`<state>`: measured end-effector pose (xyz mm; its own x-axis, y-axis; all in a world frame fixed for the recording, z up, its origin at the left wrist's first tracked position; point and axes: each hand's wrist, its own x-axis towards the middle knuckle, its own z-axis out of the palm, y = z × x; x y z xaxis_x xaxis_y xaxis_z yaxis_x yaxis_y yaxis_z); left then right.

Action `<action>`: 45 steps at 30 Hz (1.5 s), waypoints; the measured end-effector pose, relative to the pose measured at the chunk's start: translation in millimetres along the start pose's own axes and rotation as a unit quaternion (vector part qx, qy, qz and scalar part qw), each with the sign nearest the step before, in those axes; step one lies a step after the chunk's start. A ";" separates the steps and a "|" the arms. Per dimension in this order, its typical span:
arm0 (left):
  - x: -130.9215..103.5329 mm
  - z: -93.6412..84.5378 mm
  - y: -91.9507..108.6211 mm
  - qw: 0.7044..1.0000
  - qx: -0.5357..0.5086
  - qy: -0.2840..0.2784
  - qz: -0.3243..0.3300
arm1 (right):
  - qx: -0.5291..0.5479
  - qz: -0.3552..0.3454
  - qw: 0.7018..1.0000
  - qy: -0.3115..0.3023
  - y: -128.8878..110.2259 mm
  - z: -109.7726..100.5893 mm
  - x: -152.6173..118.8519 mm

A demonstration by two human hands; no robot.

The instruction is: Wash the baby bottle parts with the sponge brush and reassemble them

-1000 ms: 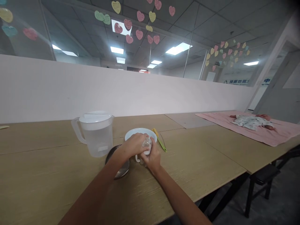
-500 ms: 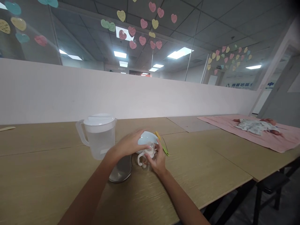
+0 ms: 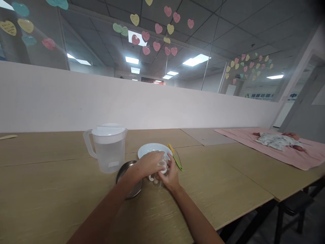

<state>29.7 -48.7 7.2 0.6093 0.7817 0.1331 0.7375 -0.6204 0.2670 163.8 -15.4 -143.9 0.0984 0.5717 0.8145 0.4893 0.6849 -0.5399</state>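
Note:
Both hands are at a clear baby bottle [image 3: 157,183] with a white collar and a white handle [image 3: 151,178], over the table in front of the bowl. My left hand [image 3: 150,163] reaches across from the left, its fingers closed around the clear top of the bottle. My right hand [image 3: 172,174] grips the bottle at the white collar from the right, thumb in front. The fingers cover much of the bottle's upper part. Just behind the hands stands a white bowl [image 3: 149,146]. A round metal bowl [image 3: 134,192] sits beneath my left forearm, partly hidden by it.
A lidded clear pitcher [image 3: 110,152] stands left of the bowls. A brush with a yellow head and green handle [image 3: 179,163] lies right of the white bowl. Farther right, a doll [image 3: 276,139] lies on a pink cloth [image 3: 299,161]. Below the table's right edge is a dark stool [image 3: 296,202].
My left hand has turned and flattened over the bottle's top, its wrist lower and farther right. More of the white bowl and metal bowl now shows. My right hand keeps its grip.

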 end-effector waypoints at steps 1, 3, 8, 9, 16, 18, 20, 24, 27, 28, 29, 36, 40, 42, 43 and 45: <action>1.1 0.8 -0.9 1.000 0.003 0.003 0.006 | 0.004 0.010 1.000 -0.001 -0.5 0.1 0.3; 3.0 1.8 -3.0 1.000 0.008 0.012 0.015 | 0.009 0.032 0.999 0.002 -2.3 0.2 1.3; 6.1 2.7 -2.3 0.999 0.034 0.014 0.039 | 0.004 0.064 0.998 0.007 -7.0 -1.5 3.8; 6.3 2.6 -1.2 0.998 0.036 0.013 0.042 | 0.002 0.067 0.998 0.007 -7.4 -2.0 4.2; 4.2 -0.3 2.7 0.998 0.033 0.022 0.044 | -0.011 0.063 0.998 0.007 -6.5 -1.8 4.6; 3.0 -1.6 2.1 0.999 0.019 0.028 0.035 | -0.011 0.051 0.999 0.008 -5.6 -1.0 3.8; 2.1 -2.2 1.4 0.999 0.005 0.034 0.016 | -0.008 0.038 0.999 0.008 -4.7 -0.4 3.0; 2.2 -2.2 -1.0 0.999 -0.026 0.041 0.012 | -0.005 0.020 1.000 0.004 -4.1 -0.5 2.4; 3.0 -4.9 -5.3 0.994 -0.063 0.093 0.015 | -0.012 0.017 1.000 0.003 -5.8 -1.0 2.5; 3.1 -6.7 -7.4 0.990 -0.073 0.119 0.017 | -0.012 0.019 1.000 0.001 -6.7 -1.2 2.6; 3.2 -8.9 -10.0 0.986 -0.078 0.149 0.019 | -0.011 0.021 1.000 -0.002 -7.7 -1.5 2.7; 14.2 -8.1 -44.3 0.965 -0.021 0.258 0.035 | 0.007 0.026 0.999 -0.024 -10.6 -3.3 5.1; 28.8 18.6 -69.1 0.978 0.002 0.205 0.047 | -0.003 0.021 1.000 -0.016 -9.5 -2.6 5.4; 33.2 31.3 -76.3 0.985 0.009 0.163 0.050 | -0.009 0.018 1.000 -0.011 -9.0 -2.2 5.2; 34.1 35.9 -78.1 0.989 0.010 0.143 0.047 | -0.011 0.017 1.000 -0.010 -8.8 -2.1 5.1; 34.0 41.0 -78.3 0.994 0.010 0.105 0.038 | -0.012 0.019 1.000 -0.011 -8.3 -2.0 4.7</action>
<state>4.6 23.8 -48.3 0.5901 0.7278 0.3493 0.6988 -0.6772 0.2305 161.9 -19.3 -135.1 0.0987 0.6068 0.7887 0.5061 0.6518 -0.5648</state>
